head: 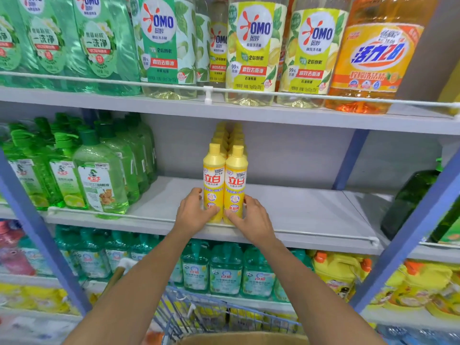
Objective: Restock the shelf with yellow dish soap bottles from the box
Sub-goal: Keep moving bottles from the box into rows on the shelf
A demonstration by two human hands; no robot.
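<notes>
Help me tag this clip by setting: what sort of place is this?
Most likely a shop's cleaning-products aisle: tiered shelves packed with labelled detergent bottles, price stickers on the yellow dish soap bottles, and a wire trolley below.

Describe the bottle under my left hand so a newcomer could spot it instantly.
On the middle shelf, two rows of yellow bottles run back from the front edge. It is the front bottle of the left row, gripped by the left hand. Its twin on the right is in the right hand.
</notes>
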